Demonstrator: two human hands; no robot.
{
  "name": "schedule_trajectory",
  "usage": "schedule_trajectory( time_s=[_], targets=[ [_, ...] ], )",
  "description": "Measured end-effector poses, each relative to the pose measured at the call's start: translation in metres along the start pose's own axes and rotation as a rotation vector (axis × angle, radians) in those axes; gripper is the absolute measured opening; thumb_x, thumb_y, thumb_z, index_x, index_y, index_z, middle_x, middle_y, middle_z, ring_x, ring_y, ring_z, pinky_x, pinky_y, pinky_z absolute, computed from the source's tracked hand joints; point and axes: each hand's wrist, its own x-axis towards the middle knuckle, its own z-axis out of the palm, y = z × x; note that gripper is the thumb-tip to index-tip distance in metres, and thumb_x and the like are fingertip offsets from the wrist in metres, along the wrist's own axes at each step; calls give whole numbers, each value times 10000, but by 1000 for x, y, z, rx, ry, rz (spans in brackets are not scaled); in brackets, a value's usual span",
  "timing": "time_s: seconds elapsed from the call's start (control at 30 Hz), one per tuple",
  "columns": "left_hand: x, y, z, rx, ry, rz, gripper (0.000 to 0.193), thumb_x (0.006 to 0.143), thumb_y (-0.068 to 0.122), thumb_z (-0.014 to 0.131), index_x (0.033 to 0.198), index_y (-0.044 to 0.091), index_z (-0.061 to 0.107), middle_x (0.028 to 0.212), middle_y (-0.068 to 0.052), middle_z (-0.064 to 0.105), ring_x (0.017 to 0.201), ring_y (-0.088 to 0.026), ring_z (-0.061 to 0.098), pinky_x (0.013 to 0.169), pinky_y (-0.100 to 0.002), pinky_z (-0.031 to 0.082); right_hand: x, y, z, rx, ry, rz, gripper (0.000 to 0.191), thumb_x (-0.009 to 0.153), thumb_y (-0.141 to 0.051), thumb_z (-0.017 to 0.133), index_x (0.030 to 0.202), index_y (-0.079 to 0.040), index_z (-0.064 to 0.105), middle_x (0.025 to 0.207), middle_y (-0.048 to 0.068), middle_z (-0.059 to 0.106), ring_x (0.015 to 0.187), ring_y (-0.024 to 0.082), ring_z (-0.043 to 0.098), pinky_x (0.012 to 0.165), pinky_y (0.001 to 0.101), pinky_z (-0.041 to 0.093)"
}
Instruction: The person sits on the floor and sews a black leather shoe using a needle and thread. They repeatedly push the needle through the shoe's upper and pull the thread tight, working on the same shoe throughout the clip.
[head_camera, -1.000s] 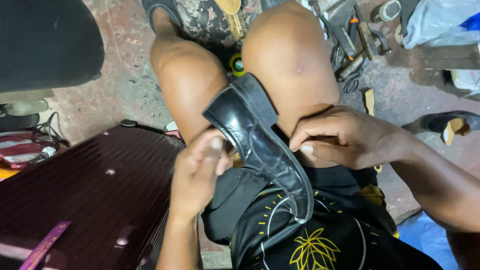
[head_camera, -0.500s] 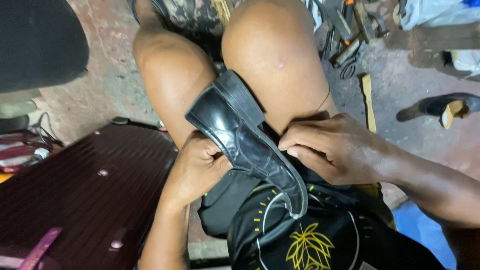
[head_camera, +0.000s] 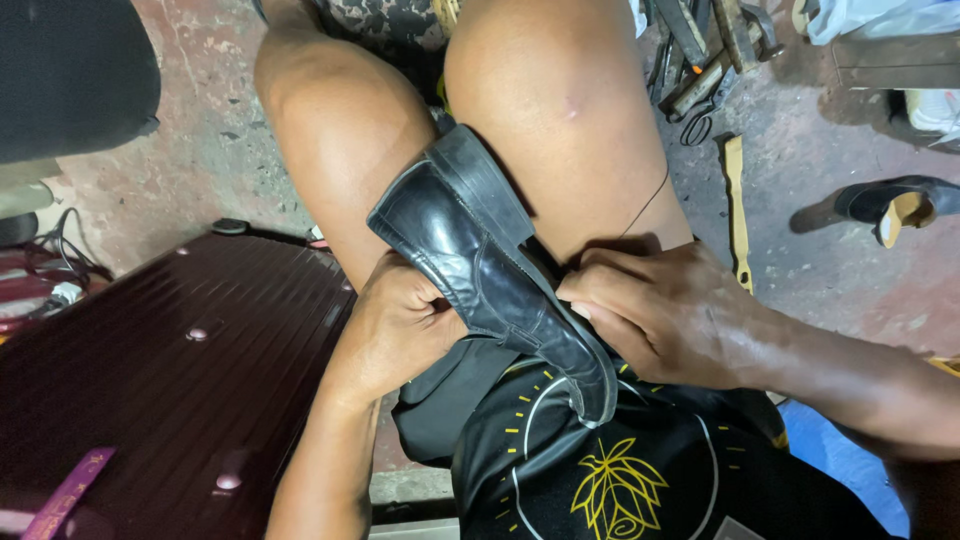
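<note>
A rough, stained concrete floor (head_camera: 210, 150) is seen beneath a seated person. A dark maroon ribbed suitcase (head_camera: 150, 380) lies at the person's left side, with a purple strap (head_camera: 65, 495) across its near corner. Metal hand tools (head_camera: 705, 50) are heaped on the floor beyond the right knee, a pale wooden strip (head_camera: 738, 210) lies beside them, and a second dark shoe (head_camera: 895, 205) rests well apart at the right edge.

The tools are cut off by the top edge and cannot be told apart. The toe end of the held shoe is partly hidden against the black printed shirt (head_camera: 620, 470).

A black leather shoe (head_camera: 490, 275) is held on the lap between the thighs. Its long axis runs diagonally, with the heel raised and pointing away toward the knees and the toe pointing down toward the body; the sole faces the right thigh.

The left hand (head_camera: 400, 330) is closed against the shoe's upper, fingers curled. The right hand (head_camera: 665, 315) is closed at the sole edge, fingertips pinched there; what they pinch cannot be made out. A thin thread (head_camera: 645, 205) is seen over the right thigh.
</note>
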Motion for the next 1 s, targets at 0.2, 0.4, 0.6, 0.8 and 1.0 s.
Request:
schedule_trajectory(
  time_s=[0.2, 0.4, 0.6, 0.8, 1.0],
  targets=[
    [1, 0, 1, -16, 0, 34, 87, 875, 52, 766, 954, 31, 737, 905, -62, 782, 814, -135, 745, 781, -296, 587, -3, 1, 5, -50, 53, -61, 217, 875, -95, 703, 1083, -46, 667, 921, 112, 717, 736, 282, 717, 605, 386, 571],
    [3, 0, 2, -12, 7, -9, 96, 860, 42, 766, 947, 25, 731, 887, -62, 777, 788, -118, 722, 762, -288, 586, -5, 4, 7, -61, 73, -136, 238, 882, -86, 707, 1104, -25, 648, 936, 110, 702, 796, 266, 726, 625, 384, 579],
    [2, 0, 2, -39, -9, -64, 88, 858, 34, 744, 944, 25, 725, 859, -59, 775, 767, -133, 708, 739, -289, 585, 2, 1, 5, -111, 40, -200, 282, 855, -63, 714, 1117, -9, 628, 949, 102, 683, 855, 253, 726, 616, 379, 568],
    [2, 2, -6, 242, -84, -95, 106, 782, -2, 672, 874, 29, 713, 779, -135, 696, 666, -242, 656, 681, -327, 544, 9, -19, -15, -239, -61, -94, 250, 781, -63, 657, 1023, -41, 599, 984, 119, 674, 871, 283, 700, 726, 395, 565],
    [2, 3, -7, 166, -67, -110, 101, 792, 6, 674, 881, 38, 711, 824, -116, 738, 730, -246, 723, 723, -342, 569, 9, 7, -18, -337, -214, -172, 229, 756, -105, 626, 979, -60, 597, 890, 88, 630, 822, 241, 671, 653, 377, 560]
  ],
)
